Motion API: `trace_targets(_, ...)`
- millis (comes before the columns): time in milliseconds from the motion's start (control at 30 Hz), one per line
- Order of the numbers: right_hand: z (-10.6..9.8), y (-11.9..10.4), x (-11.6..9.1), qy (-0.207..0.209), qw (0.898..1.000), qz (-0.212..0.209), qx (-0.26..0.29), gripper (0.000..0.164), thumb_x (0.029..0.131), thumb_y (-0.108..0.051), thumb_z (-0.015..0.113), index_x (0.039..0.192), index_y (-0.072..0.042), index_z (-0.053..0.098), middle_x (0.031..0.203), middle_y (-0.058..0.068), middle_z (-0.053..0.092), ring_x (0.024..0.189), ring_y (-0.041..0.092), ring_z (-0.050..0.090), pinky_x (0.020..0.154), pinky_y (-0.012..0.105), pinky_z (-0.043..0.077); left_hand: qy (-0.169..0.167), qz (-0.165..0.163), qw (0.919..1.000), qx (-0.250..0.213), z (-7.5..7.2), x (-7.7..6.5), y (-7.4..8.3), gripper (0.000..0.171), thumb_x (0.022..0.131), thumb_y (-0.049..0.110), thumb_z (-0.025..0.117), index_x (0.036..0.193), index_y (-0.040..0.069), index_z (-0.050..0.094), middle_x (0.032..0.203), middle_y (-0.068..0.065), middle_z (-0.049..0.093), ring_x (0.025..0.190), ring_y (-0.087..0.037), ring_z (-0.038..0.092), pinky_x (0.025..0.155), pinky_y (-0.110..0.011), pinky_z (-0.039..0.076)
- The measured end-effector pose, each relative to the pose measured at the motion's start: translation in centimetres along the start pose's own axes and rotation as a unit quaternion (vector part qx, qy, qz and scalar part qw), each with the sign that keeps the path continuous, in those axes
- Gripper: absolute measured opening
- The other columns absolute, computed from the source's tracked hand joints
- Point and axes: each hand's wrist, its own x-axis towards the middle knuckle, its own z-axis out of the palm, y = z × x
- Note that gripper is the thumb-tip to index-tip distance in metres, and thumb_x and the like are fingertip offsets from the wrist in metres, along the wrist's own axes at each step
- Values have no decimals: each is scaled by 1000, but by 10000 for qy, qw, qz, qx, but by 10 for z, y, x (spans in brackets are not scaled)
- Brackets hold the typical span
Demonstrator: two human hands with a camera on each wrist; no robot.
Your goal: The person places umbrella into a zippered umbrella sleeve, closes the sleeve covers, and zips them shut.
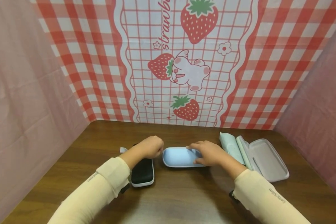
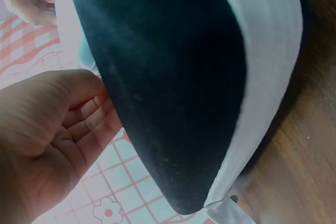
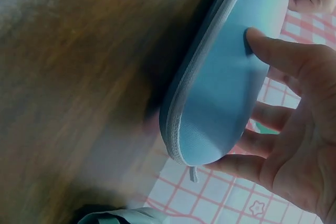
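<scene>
A light blue zip glasses case (image 1: 177, 157) lies lengthwise on the table with its lid down. My right hand (image 1: 208, 152) grips its right half, thumb on the near side and the other fingers spread along the far side. At the case's left end, my left hand (image 1: 151, 147) pinches with curled fingers; its fingertips are hidden. A fabric zip tab (image 3: 194, 174) hangs at the case's right end. Below my left wrist rests a black zip case (image 1: 142, 171) with a white edge, partly covered by that arm; it fills much of the left wrist view.
To the right, an open grey case (image 1: 268, 160) lies on the wooden table (image 1: 173, 199). Beside it are a pale green folded pouch (image 1: 231, 147) and a slim green piece (image 1: 243, 152). A strawberry-print cloth (image 1: 176, 102) hangs at the back, with pink cloth on both sides.
</scene>
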Motion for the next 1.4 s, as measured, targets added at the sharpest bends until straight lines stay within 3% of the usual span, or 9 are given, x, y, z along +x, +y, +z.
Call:
trace_targets(300, -14, 4, 8, -760, 9960, 313, 363, 51, 87, -27, 72, 133, -10, 60, 119, 15, 66, 108, 31, 62, 90, 48, 49, -258, -458, 9986, 23, 3, 14, -1, 22, 80, -4, 62, 63, 9, 58, 60, 3, 52, 58, -12, 47, 57, -29, 47)
trace_targets(533, -17, 11, 5, -996, 9925, 464, 527, 51, 92, -32, 66, 136, -6, 57, 123, 18, 64, 112, 36, 60, 94, 51, 46, -622, -512, 9963, -284, 4, 14, 3, 34, 80, -4, 64, 56, 14, 46, 55, 7, 40, 53, -9, 37, 51, -23, 33)
trace_targets(867, -12, 9, 6, -1091, 9895, 737, 601, 54, 95, -39, 61, 136, -3, 56, 129, 17, 61, 117, 35, 58, 96, 51, 45, -499, -321, 9970, -499, 9, 9, 6, 34, 82, 0, 65, 56, 13, 48, 56, 7, 40, 53, -8, 36, 51, -20, 31)
trace_targets(1000, -12, 8, 5, -1078, 9889, 799, 635, 55, 95, -40, 61, 135, -3, 57, 129, 16, 61, 117, 35, 58, 96, 51, 45, -314, -676, 9965, -377, 12, 11, 8, 37, 81, 0, 67, 55, 15, 46, 55, 7, 39, 53, -10, 36, 52, -23, 32)
trace_targets(1233, -15, 5, -1, -450, 9968, 133, 642, 45, 89, -29, 71, 128, -8, 63, 121, 11, 66, 109, 30, 62, 89, 48, 50, -62, -1619, 9863, -315, 15, 14, 16, 41, 75, 0, 65, 49, 17, 38, 49, 6, 32, 51, -13, 32, 49, -25, 29)
trace_targets(1400, -19, 9, -2, -392, 9959, -24, 819, 43, 88, -24, 73, 127, -7, 64, 120, 11, 67, 106, 28, 64, 87, 44, 52, -97, -2022, 9782, -464, 15, 17, 19, 44, 78, 0, 64, 47, 17, 37, 45, 8, 28, 49, -11, 28, 47, -25, 25)
